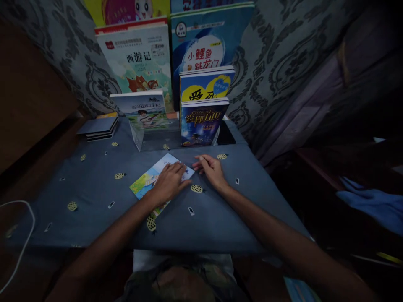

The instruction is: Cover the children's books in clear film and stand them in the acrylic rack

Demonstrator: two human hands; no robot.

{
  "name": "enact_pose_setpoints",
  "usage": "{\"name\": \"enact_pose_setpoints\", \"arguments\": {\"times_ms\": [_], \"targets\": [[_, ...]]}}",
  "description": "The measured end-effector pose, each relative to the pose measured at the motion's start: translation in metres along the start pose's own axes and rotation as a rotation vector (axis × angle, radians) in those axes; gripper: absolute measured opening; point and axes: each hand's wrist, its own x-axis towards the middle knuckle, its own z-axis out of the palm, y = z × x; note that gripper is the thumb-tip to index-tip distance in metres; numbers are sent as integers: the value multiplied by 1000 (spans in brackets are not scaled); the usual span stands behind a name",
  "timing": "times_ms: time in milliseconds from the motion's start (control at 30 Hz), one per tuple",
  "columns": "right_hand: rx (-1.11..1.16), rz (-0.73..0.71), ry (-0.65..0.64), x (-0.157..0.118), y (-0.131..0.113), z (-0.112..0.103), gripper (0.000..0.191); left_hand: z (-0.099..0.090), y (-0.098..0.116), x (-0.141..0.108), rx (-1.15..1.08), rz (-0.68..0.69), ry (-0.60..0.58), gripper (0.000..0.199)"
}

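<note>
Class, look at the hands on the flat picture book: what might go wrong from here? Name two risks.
1. The left hand presses on the thin colourful picture book lying on the blue patterned tablecloth; the cloth may bunch.
2. The right hand is near the clear plastic stand; upright books could topple.

Blue tablecloth (94,184), yellow spots; booklet (147,178) seemingly green-yellow.

Open bench (94,184): bare cloth from 7 to 10 o'clock of the hands.
Front edge: free at 6 o'clock.
Blocked, 12 o'clock: clear stand (151,140) and upright books (201,121) (stacked in tiers).
Blocked, 10 o'clock: flat book pile (98,127).
</note>
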Motion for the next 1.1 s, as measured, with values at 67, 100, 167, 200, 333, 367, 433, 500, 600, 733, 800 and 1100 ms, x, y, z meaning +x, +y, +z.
{"name": "enact_pose_setpoints", "arguments": {"times_ms": [67,100,167,200,333,367,433,500,600,733,800,1100], "targets": [[-34,-11,-17,-1,5,-2,54,2,9,-2,23,23,-9,54],[-53,-22,-24,-2,6,-2,55,2,12,-3,37,26,-7,54],[-101,-45,-29,-5,5,-2,55,4,15,-3,64,19,5,50],[-129,-57,-32,-6,4,-2,54,4,16,-2,79,11,13,47],[-240,-115,-49,-11,-2,-2,49,7,21,2,166,-22,37,35],[-265,-131,-49,-12,-4,-2,48,7,22,3,186,-21,38,31],[-311,-162,-41,-13,-5,-3,45,8,24,5,210,-19,42,28],[-345,-188,-34,-13,-7,-3,43,8,26,6,209,-29,38,29],[-366,-210,-25,-13,-7,-4,41,7,26,5,185,-39,22,32],[-377,-217,-18,-13,-7,-5,40,7,26,5,181,-35,17,32],[-383,-219,-22,-14,-8,-5,41,7,25,5,194,-23,27,31],[-405,-240,-12,-17,-14,-5,47,4,28,6,127,-54,36,30]]}}
